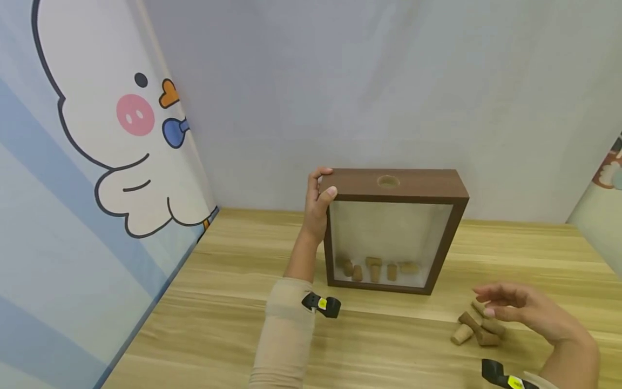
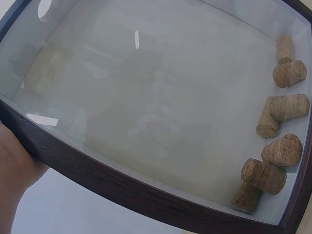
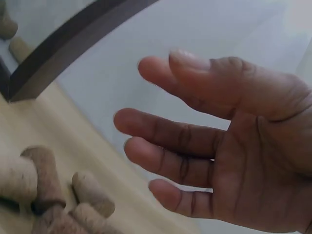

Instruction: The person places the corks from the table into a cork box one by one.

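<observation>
A dark brown wooden shadow box (image 1: 427,185) with a clear front stands upright on the table, a round hole (image 1: 389,182) in its top. My left hand (image 1: 317,213) grips its upper left corner, thumb at the front and fingers around the far side. Several corks (image 2: 282,150) lie along the bottom inside the box. To the right of the box is a small heap of loose corks (image 1: 488,339) on the table. Over this heap hovers my right hand (image 1: 532,313), fingers loosely bent and nothing between them; the right wrist view shows the bare palm (image 3: 243,170).
The wood-grain table (image 1: 218,313) runs back to a pale grey wall (image 1: 369,97) close behind the box. On the left stands a wall panel with a cartoon bird (image 1: 107,59). Small black devices (image 1: 322,304) are strapped to both wrists.
</observation>
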Demonstrator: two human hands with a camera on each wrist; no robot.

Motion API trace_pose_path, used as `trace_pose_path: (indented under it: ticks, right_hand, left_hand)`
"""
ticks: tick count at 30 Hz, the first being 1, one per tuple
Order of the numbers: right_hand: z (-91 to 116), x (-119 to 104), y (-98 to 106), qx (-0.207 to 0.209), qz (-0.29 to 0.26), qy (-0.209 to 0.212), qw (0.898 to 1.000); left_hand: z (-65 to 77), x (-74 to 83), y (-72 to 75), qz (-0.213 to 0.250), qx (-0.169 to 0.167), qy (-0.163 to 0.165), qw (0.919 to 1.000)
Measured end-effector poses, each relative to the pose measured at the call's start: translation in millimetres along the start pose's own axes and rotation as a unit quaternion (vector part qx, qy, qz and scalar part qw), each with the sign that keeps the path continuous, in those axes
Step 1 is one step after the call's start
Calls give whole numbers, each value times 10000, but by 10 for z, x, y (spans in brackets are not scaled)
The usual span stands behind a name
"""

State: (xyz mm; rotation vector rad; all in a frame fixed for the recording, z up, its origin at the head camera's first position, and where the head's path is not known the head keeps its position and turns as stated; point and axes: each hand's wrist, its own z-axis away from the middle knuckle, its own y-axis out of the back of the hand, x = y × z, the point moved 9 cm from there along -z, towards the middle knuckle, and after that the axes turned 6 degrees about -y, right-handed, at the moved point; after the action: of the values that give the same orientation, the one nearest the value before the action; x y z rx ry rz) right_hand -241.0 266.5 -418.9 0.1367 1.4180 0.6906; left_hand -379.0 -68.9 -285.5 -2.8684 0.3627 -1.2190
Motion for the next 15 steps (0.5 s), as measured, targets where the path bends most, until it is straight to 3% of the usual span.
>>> trace_pose_path:
  ticks: [6,15]
  right_hand:
    - [-13,282,74,259,-203,-291,9990]
    - [-134,447,89,609,428,-376,9965]
  left_hand:
    - [-7,-9,-12,102,-52,-7,9999]
    - [-6,1,-3,102,-54,-2,9999]
